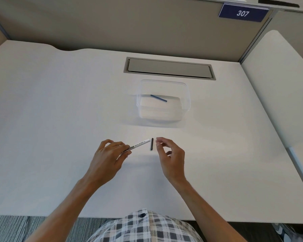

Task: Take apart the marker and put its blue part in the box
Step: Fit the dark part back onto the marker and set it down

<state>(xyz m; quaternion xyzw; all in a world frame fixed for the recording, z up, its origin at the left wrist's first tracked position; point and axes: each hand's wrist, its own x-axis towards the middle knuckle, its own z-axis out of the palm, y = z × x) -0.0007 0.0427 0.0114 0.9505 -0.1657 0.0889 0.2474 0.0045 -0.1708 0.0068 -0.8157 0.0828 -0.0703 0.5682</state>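
Observation:
My left hand (110,154) grips the white marker barrel (140,143), printed "WHITE BOARD", which points up and to the right over the desk. A short dark grey marker piece (151,144) stands just off the barrel's end, beside the fingertips of my right hand (170,154). That hand's thumb and forefinger are slightly apart, and I cannot tell whether they touch the piece. A thin blue stick (158,98) lies inside the clear plastic box (185,109) farther back on the desk.
A grey cable hatch (169,68) is set into the white desk (51,110) behind the box. Beige partition walls enclose the back and right side, with a blue "307" sign (243,13) at the top right.

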